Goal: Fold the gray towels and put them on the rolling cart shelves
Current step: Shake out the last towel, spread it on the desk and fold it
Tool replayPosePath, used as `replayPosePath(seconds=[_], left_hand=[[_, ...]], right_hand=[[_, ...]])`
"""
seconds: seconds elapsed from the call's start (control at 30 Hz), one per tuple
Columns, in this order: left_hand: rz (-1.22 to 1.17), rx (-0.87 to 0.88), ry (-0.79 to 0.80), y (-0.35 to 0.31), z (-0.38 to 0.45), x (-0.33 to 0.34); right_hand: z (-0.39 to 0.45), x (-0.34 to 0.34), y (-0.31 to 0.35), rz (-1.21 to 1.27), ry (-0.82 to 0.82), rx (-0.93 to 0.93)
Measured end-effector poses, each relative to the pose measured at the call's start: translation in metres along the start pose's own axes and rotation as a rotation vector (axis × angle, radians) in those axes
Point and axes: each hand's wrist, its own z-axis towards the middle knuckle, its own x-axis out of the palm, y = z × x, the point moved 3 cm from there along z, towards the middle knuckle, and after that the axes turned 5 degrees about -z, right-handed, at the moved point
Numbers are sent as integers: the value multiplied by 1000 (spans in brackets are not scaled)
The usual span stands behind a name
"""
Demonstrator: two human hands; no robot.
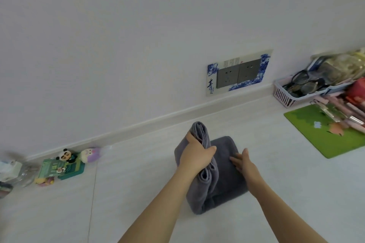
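Dark gray terry towel [227, 175] lies partly folded on the white table [138, 193], mid-frame, near the wall. Left hand [197, 157] has its fingers closed around a raised, bunched fold of the towel. Right hand [244, 162] rests flat on the towel's flat part, fingers open and stretched out. Green rectangular mat [324, 134] far right.

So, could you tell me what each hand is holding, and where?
Left hand grips the gray towel by its raised folded edge; right hand only presses flat on it.
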Motion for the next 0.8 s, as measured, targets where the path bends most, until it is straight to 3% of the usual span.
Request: replayPosePath(seconds=[0.2, 0.3, 0.43, 0.5, 0.53, 0.63, 0.7, 0.8], left_hand=[[63, -45, 49, -10, 35, 80], [-16, -82, 136, 0, 48, 108], [-375, -198, 222, 8, 63, 104], [-485, -99, 138, 12, 62, 86], [-371, 21, 31, 17, 59, 74], [377, 376, -357, 49, 49, 64], [666, 407, -343, 69, 48, 77], [742, 378, -300, 87, 56, 89]], right_hand=[[11, -25, 7, 109, 262, 81], [17, -35, 13, 15, 245, 98], [23, -37, 27, -332, 147, -50], [27, -36, 27, -629, 124, -180], [28, -33, 25, -757, 135, -223], [37, -28, 13, -920, 97, -324], [39, -28, 6, -976, 32, -345], [39, -28, 0, -1112, -65, -404]])
